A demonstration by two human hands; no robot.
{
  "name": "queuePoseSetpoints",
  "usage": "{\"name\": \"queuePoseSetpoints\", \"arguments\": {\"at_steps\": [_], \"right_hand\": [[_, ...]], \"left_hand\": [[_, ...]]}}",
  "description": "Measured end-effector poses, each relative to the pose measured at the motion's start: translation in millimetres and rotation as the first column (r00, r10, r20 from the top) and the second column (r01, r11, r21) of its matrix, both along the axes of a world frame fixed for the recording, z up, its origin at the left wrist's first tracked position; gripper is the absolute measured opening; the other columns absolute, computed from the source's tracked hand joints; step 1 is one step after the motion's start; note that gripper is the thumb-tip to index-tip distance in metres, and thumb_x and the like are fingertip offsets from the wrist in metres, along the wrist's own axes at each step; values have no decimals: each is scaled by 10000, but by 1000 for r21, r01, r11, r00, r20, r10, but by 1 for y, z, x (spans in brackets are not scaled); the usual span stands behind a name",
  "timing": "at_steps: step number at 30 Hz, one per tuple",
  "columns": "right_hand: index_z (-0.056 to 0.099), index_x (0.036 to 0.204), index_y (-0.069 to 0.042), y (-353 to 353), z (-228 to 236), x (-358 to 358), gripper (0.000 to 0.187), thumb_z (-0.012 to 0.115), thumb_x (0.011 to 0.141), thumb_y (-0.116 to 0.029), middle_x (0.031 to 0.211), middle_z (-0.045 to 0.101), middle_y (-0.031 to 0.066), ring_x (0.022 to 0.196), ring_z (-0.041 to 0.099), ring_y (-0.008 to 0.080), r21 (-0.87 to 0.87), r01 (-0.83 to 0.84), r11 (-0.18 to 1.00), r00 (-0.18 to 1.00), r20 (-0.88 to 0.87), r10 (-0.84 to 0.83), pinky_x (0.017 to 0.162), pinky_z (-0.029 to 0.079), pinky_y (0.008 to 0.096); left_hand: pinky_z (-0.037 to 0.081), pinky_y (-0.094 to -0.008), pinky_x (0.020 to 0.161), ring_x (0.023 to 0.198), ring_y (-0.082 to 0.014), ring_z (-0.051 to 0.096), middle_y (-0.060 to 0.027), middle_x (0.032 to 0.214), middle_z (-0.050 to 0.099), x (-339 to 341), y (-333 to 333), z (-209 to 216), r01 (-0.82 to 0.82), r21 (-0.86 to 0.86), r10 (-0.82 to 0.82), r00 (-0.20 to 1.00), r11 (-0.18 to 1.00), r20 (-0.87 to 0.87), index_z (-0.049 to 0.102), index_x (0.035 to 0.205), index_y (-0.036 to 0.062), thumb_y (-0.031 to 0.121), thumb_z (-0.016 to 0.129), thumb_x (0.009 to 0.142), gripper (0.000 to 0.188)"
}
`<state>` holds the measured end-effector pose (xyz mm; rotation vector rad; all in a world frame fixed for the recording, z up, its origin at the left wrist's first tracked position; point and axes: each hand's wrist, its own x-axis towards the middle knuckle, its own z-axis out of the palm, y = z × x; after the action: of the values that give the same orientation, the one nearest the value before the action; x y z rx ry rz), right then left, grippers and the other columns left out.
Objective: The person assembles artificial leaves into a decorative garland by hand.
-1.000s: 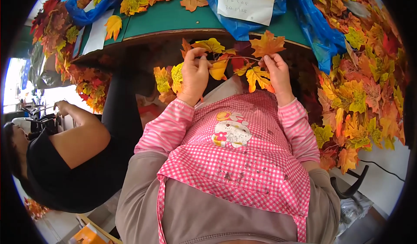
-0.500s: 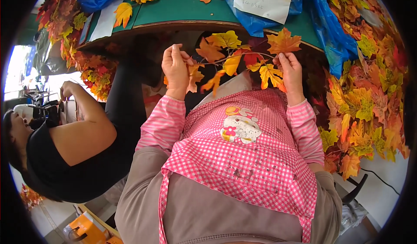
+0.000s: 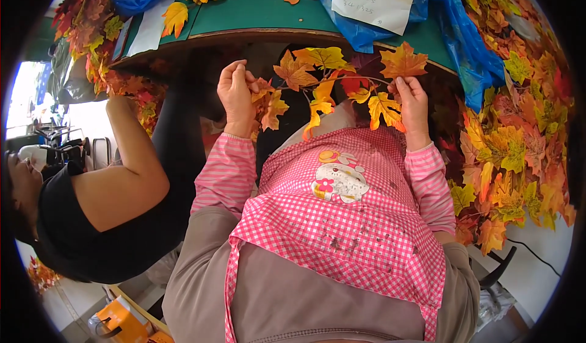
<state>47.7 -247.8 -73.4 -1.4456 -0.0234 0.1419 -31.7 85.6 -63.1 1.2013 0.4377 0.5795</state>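
A garland of artificial autumn leaves, orange, yellow and red on a thin brown stem, stretches between my two hands above my lap. My left hand is closed at its left end, thumb and fingertips together and the other fingers curled by the stem; the exact grip is partly hidden. At the other end, my right hand pinches the stem just below a large orange maple leaf. Yellow leaves dangle beside its fingers. A pink checked apron covers my lap.
Ahead is a green table with loose leaves, blue plastic bags and a handwritten paper. A thick pile of leaf garlands hangs at the right. Close on my left sits another person in black.
My left hand has moved a little left, away from the right one, and the leaves between have shifted. The other person's arm has reached farther forward toward the hanging leaves.
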Motion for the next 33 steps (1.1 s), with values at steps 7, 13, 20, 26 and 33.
{"name": "queuePoseSetpoints", "arguments": {"at_steps": [7,13,20,26,33], "right_hand": [[590,983,4,2,2,-2,156,563,951,-147,857,639,32,796,606,94,-15,-16,1000,1000,-14,16,752,474,216],[603,967,-27,6,8,-7,143,581,942,-166,864,637,11,802,600,79,-6,-43,999,999,5,43,725,461,203],[591,990,6,5,11,-9,165,568,948,-153,855,641,30,801,605,94,-14,-35,999,999,19,36,770,477,228],[593,1007,6,4,14,-12,161,561,949,-140,866,636,29,804,605,94,7,-34,999,998,45,34,774,481,228],[593,1011,6,4,19,-11,144,555,947,-117,892,631,29,818,606,94,65,-48,997,998,44,45,776,489,225]], "left_hand": [[408,-222,478,532,-93,530,-30,691,554,1,2,3,6,2,-6,999,1000,-50,585,1013,12,107,524,942,133],[488,-235,587,637,-108,613,-46,748,637,4,-17,13,216,112,-193,963,970,-186,634,984,17,92,580,907,121],[499,-346,786,861,-302,643,-121,896,682,13,-41,28,279,947,-224,944,159,-241,674,937,46,4,602,769,187],[505,-393,865,1030,-345,609,-157,1108,629,12,-89,31,439,874,-593,767,209,-244,576,1190,65,-30,512,809,398],[504,-389,856,1032,-354,601,-162,1162,603,32,-110,29,442,873,-567,781,206,-262,519,1244,64,6,524,836,412]]}}
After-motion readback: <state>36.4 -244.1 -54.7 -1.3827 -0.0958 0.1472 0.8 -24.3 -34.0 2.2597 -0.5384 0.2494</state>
